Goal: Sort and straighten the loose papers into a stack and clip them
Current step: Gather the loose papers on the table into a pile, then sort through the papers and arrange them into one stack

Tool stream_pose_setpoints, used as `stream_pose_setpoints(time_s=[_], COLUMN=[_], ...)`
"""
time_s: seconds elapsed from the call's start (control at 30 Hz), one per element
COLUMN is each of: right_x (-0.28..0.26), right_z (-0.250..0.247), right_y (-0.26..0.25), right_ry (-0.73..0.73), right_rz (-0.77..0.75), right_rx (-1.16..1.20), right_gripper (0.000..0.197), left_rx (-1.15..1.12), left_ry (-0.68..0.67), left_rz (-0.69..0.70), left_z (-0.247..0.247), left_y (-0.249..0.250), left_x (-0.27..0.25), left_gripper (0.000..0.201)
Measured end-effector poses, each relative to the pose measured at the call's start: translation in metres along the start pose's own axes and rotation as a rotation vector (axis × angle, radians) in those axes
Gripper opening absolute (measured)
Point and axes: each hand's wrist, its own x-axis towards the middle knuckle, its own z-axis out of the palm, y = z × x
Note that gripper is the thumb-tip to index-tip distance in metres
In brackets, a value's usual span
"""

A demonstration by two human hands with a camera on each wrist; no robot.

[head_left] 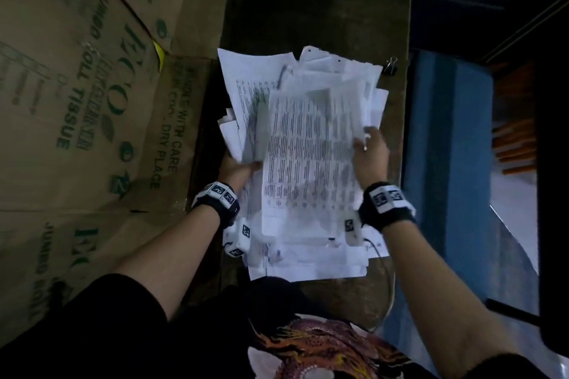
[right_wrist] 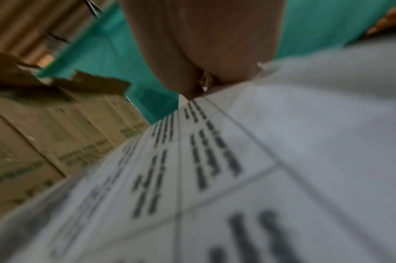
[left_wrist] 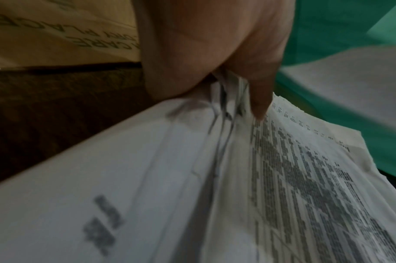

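Both hands are on the paperwork now: the left hand (head_left: pixel 235 168) grips a fanned bundle of sheets at its near left edge, fingers and thumb pinched round them, while the right hand (head_left: pixel 371 157) pinches the right edge of the printed sheet (head_left: pixel 308 157) on top. The loose papers (head_left: pixel 338 83) are held up over the dark bench (head_left: pixel 308 3), edges splayed at every angle and corners poking out left and far side, with more sheets lying flat on the bench underneath, near the person's body. This looks like the gathering and squaring step, well short of a neat stack. The binder clip (head_left: pixel 391 64) waits on the bench just beyond the papers' far right corner, untouched. Next, I'd say, the bundle needs tapping on edge against the bench to line the sheets up, taking in the ones lying below, before a hand goes for that clip. Cardboard boxes (head_left: pixel 92 101) stand along the left.
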Motion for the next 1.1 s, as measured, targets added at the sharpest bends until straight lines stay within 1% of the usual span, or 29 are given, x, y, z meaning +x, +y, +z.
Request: stream_pose_setpoints(time_s=[0.07, 0.1, 0.17, 0.2, 0.23, 0.27, 0.3, 0.33, 0.37, 0.4, 0.43, 0.5, 0.53, 0.6, 0.63, 0.67, 0.7, 0.73, 0.77, 0.8, 0.83, 0.87, 0.9, 0.93, 1.0, 1.03, 1.1], right_x=[-0.003, -0.004, -0.008, -0.009, -0.006, -0.002, 0.002, 0.005, 0.007, 0.008, 0.008, 0.012, 0.015, 0.021, 0.024, 0.025, 0.025, 0.022, 0.020, 0.019, 0.022, 0.022, 0.021, 0.021, 0.020, 0.019, 0.017], right_z=[0.021, 0.030, 0.045, 0.049, 0.050, 0.047, 0.041, 0.033, 0.027, 0.025, 0.024, 0.024, 0.021, 0.008, 0.004, -0.001, -0.004, -0.009, -0.011, -0.012, -0.008, -0.006, -0.001, 0.004, 0.015, 0.016, 0.016], right_y=[0.014, 0.019, 0.026, 0.028, 0.031, 0.035, 0.040, 0.045, 0.049, 0.053, 0.058, 0.067, 0.072, 0.081, 0.090, 0.096, 0.098, 0.092, 0.083, 0.074, 0.072, 0.064, 0.058, 0.053, 0.047, 0.042, 0.034], right_ry=[-0.057, -0.085, -0.151, -0.172, -0.156, -0.113, -0.089, -0.099, -0.138, -0.184, -0.226, -0.244, -0.248, -0.302, -0.344, -0.397, -0.446, -0.520, -0.568, -0.553, -0.487, -0.444, -0.420, -0.403, -0.350, -0.341, -0.269], right_rz=[0.105, 0.140, 0.136, 0.122, 0.120, 0.161, 0.268, 0.390, 0.481, 0.506, 0.485, 0.434, 0.457, 0.574, 0.630, 0.678, 0.686, 0.661, 0.614, 0.550, 0.533, 0.484, 0.456, 0.437, 0.413, 0.416, 0.370], right_rx=[-0.046, -0.075, -0.080, -0.090, -0.134, -0.215, -0.300, -0.343, -0.370, -0.388, -0.372, -0.250, -0.157, 0.070, 0.174, 0.260, 0.294, 0.251, 0.161, 0.061, 0.038, 0.052, 0.051, 0.030, -0.053, -0.069, -0.020], right_gripper=[0.031, 0.033, 0.037, 0.038, 0.040, 0.050, 0.072, 0.094, 0.107, 0.113, 0.112, 0.103, 0.102, 0.109, 0.106, 0.097, 0.089, 0.087, 0.084, 0.076, 0.066, 0.053, 0.042, 0.038, 0.044, 0.041, 0.037], left_rx=[-0.083, -0.149, -0.227, -0.215, -0.141, -0.051, -0.004, 0.004, -0.011, -0.029, -0.039, -0.096, -0.120, -0.108, -0.131, -0.193, -0.274, -0.323, -0.298, -0.169, -0.034, 0.100, 0.205, 0.287, 0.370, 0.368, 0.330], left_ry=[-0.003, -0.015, -0.054, -0.078, -0.099, -0.111, -0.108, -0.098, -0.087, -0.058, -0.040, -0.064, -0.091, -0.186, -0.257, -0.340, -0.409, -0.440, -0.435, -0.402, -0.359, -0.286, -0.213, -0.145, -0.083, -0.064, -0.039], left_rz=[-0.054, -0.104, -0.180, -0.189, -0.169, -0.121, -0.066, -0.018, 0.000, 0.003, -0.008, -0.032, -0.029, -0.034, -0.058, -0.100, -0.171, -0.233, -0.253, -0.236, -0.210, -0.185, -0.161, -0.127, -0.076, -0.043, 0.025], left_z=[-0.004, -0.008, -0.016, -0.018, -0.018, -0.017, -0.015, -0.013, -0.010, -0.006, -0.002, 0.006, 0.007, 0.003, -0.003, -0.010, -0.015, -0.018, -0.018, -0.017, -0.015, -0.011, -0.006, -0.002, 0.005, 0.007, 0.005], left_y=[0.001, 0.001, 0.000, -0.001, -0.002, -0.002, -0.004, -0.007, -0.009, -0.011, -0.012, -0.013, -0.015, -0.007, -0.007, -0.008, -0.011, -0.014, -0.015, -0.012, -0.009, -0.009, -0.004, -0.001, 0.006, 0.011, 0.018], left_x=[0.002, 0.005, 0.011, 0.014, 0.015, 0.015, 0.015, 0.014, 0.014, 0.013, 0.012, 0.012, 0.013, 0.005, 0.006, 0.006, 0.007, 0.010, 0.010, 0.008, 0.007, 0.010, 0.008, 0.006, 0.004, 0.001, -0.003], left_gripper=[0.044, 0.045, 0.049, 0.056, 0.064, 0.070, 0.071, 0.072, 0.074, 0.075, 0.074, 0.067, 0.061, 0.053, 0.058, 0.069, 0.079, 0.084, 0.084, 0.086, 0.093, 0.097, 0.090, 0.076, 0.067, 0.066, 0.065])
